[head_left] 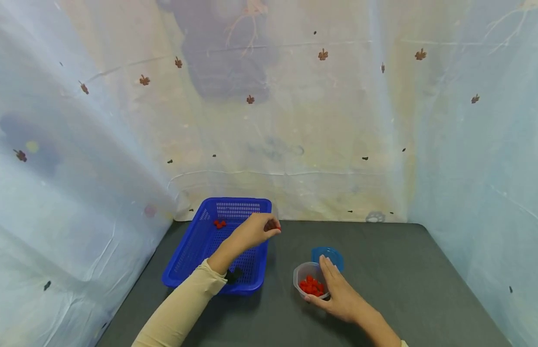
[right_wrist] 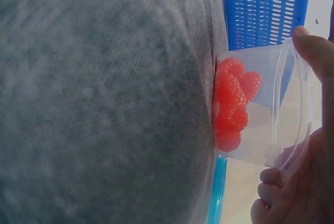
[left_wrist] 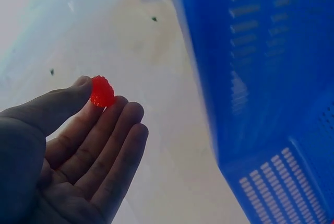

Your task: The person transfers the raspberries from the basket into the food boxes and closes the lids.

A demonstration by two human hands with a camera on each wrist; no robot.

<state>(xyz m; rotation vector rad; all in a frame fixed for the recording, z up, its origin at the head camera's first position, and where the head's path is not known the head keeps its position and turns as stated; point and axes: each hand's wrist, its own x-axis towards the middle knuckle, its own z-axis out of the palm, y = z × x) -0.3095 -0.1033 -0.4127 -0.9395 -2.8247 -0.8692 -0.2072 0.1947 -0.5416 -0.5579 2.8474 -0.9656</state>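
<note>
Above the right side of a blue plastic basket [head_left: 175, 270], my left hand [head_left: 253, 232] pinches a red raspberry [left_wrist: 102, 92] between thumb and fingertips. My right hand [head_left: 342, 298] grips a clear plastic container [head_left: 299, 273] by its rim, thumb on one side and fingers on the other. Several raspberries [right_wrist: 230, 104] lie at the bottom of this container, which stands on the table. Right behind it is a blue lid [head_left: 335, 256]. A few more raspberries [head_left: 219, 224] sit toward the far end of the basket.
Something dark [head_left: 234, 275] lies in the near part of the basket, partly hidden by my left forearm. The dark grey table [head_left: 395, 270] ends at a patterned hanging sheet [head_left: 295, 130], which also runs along both sides.
</note>
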